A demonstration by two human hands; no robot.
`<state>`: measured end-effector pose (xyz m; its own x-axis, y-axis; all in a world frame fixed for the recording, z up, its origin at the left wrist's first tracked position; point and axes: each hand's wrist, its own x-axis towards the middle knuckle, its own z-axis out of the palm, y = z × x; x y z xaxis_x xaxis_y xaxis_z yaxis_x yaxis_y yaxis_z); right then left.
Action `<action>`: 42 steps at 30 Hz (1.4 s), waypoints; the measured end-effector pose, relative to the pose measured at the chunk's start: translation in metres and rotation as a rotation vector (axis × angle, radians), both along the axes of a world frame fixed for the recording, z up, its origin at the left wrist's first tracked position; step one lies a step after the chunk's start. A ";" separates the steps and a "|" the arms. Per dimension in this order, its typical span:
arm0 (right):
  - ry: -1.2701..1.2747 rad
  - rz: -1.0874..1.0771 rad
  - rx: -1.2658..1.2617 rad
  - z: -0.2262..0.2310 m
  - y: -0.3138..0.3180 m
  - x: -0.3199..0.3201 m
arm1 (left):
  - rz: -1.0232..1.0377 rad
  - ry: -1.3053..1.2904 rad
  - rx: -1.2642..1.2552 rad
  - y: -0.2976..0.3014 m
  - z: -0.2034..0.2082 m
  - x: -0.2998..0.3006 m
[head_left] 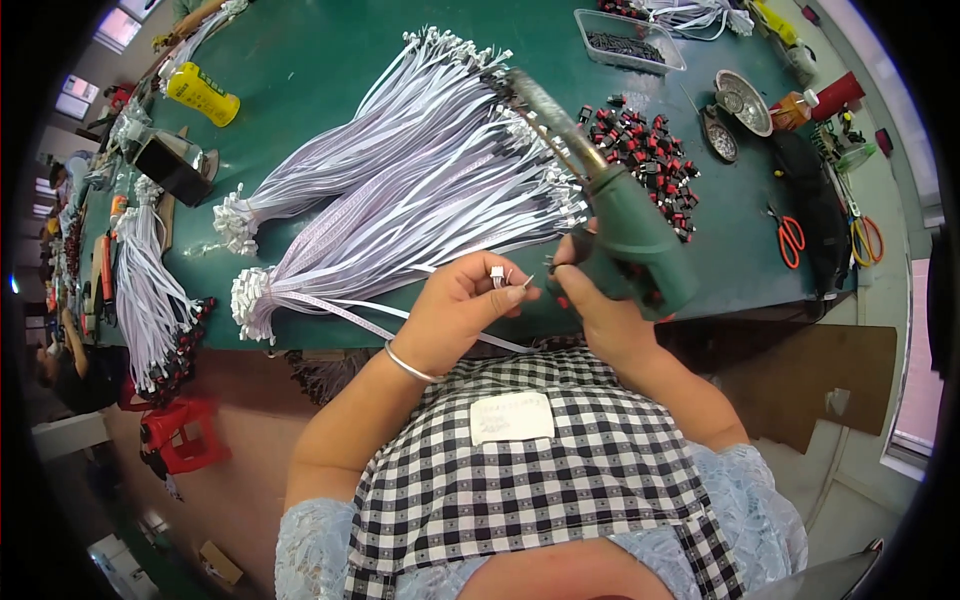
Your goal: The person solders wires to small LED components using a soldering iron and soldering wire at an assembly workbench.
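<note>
My left hand (462, 298), a bangle at its wrist, is closed in a pinch on a small cable end. A white connector (497, 272) and thin wire tips show at its fingers. My right hand (610, 325) is closed round the handle of a green soldering gun (645, 240). The gun's long metal barrel reaches up and left over the cables, with a thin tube alongside. Part of the grip is hidden by the gun body. Flat white cables (390, 190) with white connectors lie in large bundles just beyond my hands.
Small red-and-black parts (650, 165) are heaped to the right of the bundles. Farther back stands a clear tub (630, 42) of black pieces. Orange-handled scissors (790, 240), a metal bowl (743, 103) and a yellow bottle (203, 94) are on the green table (300, 40). A red stool (188, 435) stands lower left.
</note>
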<state>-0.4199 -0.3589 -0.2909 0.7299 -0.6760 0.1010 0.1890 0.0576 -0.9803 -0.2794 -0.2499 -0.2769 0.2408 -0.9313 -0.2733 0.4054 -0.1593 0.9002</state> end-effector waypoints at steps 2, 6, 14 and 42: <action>0.021 0.041 0.008 0.008 0.003 0.004 | -0.025 0.042 -0.010 0.002 -0.002 0.001; 0.003 0.048 -0.012 0.007 0.006 0.008 | -0.012 0.092 -0.008 0.003 0.001 0.004; 0.006 0.011 0.153 0.016 0.012 0.010 | -0.028 0.049 -0.091 0.002 -0.007 0.003; 0.198 -0.079 -0.452 0.000 0.008 0.002 | 0.089 -0.191 -0.134 0.002 -0.009 -0.008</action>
